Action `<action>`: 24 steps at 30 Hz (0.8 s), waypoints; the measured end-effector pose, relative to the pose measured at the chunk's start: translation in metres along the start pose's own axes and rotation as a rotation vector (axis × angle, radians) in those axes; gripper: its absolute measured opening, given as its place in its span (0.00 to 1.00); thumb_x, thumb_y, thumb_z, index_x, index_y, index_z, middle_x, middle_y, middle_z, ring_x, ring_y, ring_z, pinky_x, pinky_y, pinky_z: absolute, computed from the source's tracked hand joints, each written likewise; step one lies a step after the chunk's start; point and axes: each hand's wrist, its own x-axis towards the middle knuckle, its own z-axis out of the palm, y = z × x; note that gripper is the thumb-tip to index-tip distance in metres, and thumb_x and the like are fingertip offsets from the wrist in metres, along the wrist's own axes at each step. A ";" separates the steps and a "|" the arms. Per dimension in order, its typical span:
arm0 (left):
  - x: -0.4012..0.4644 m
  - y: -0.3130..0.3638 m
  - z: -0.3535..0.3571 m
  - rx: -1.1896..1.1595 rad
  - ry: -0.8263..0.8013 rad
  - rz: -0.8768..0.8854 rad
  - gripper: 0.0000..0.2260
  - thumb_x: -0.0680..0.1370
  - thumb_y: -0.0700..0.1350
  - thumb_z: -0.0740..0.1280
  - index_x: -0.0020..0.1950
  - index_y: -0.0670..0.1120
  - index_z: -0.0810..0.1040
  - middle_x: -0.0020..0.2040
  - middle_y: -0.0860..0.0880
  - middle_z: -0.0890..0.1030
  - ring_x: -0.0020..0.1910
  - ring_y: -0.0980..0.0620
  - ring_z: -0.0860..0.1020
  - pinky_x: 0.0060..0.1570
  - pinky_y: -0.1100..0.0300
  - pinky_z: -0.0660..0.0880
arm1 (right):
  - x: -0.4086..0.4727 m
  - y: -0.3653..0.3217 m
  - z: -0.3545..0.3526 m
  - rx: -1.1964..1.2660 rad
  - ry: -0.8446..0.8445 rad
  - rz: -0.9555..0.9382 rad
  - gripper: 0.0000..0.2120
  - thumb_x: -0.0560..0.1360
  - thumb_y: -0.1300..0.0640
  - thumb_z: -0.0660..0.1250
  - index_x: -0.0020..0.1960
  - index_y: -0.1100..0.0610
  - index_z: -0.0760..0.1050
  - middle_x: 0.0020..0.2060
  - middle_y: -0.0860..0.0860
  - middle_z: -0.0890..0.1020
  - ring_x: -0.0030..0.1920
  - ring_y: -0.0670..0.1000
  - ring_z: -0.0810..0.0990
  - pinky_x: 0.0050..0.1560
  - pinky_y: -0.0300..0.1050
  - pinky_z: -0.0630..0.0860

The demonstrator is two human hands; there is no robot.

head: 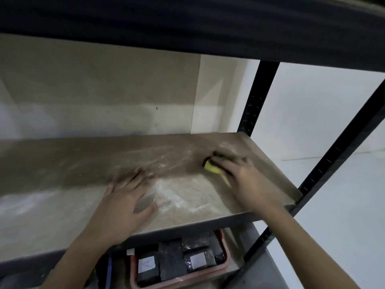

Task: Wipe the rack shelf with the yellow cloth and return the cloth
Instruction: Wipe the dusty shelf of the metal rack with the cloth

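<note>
1. The yellow cloth [211, 167] lies on the rack shelf [68, 167] toward its right rear, bunched under the right hand [246, 176]; only a small yellow lump and a thin tail show past the fingers.
2. Grip: the right hand's fingers lie over the cloth and press it to the board. The frame is blurred, so whether they curl round it or only press flat I cannot tell. The left hand [127, 197] is released, fingers spread flat on the shelf near the middle, holding nothing.
3. Handling, as I judge it: the cloth looks soft, light and limp. It should fold and drag easily, so a broad palm over the wad suits wiping, and a pinch of the gathered bulk suits lifting it away.
4. The board looks stiff, with pale dusty smears between the hands and toward the left front.
5. Edges: the right edge and a black upright [258, 97] are near the cloth, and the front lip is just below the wrists.
6. Open room runs leftward along the shelf; the upper shelf [187, 24] caps the height.
7. A red basket [224, 268] of dark packets sits below.
</note>
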 end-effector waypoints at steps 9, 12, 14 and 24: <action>-0.001 -0.001 0.001 0.003 -0.003 -0.033 0.31 0.67 0.76 0.38 0.69 0.69 0.43 0.73 0.64 0.45 0.70 0.70 0.37 0.76 0.51 0.42 | 0.021 0.058 0.008 -0.178 -0.181 0.428 0.19 0.78 0.41 0.51 0.69 0.36 0.62 0.75 0.49 0.60 0.65 0.63 0.63 0.63 0.59 0.64; -0.001 0.001 -0.001 -0.003 -0.008 -0.039 0.31 0.65 0.76 0.37 0.68 0.71 0.43 0.73 0.65 0.45 0.67 0.72 0.35 0.75 0.53 0.40 | 0.019 0.038 0.004 -0.148 -0.217 0.231 0.18 0.79 0.47 0.54 0.68 0.36 0.65 0.74 0.50 0.62 0.62 0.62 0.67 0.63 0.58 0.68; 0.000 0.001 -0.001 -0.004 -0.008 -0.042 0.32 0.65 0.76 0.37 0.68 0.71 0.43 0.73 0.65 0.45 0.69 0.71 0.36 0.75 0.51 0.41 | 0.010 0.018 0.010 -0.064 -0.238 0.002 0.18 0.79 0.50 0.57 0.66 0.34 0.66 0.73 0.48 0.63 0.63 0.59 0.67 0.62 0.57 0.68; -0.001 0.002 0.000 -0.024 -0.020 -0.043 0.35 0.67 0.75 0.41 0.73 0.67 0.49 0.75 0.63 0.48 0.72 0.67 0.40 0.76 0.51 0.42 | 0.071 0.101 0.018 -0.048 -0.203 0.598 0.20 0.78 0.44 0.52 0.69 0.41 0.63 0.73 0.51 0.64 0.68 0.61 0.61 0.66 0.57 0.60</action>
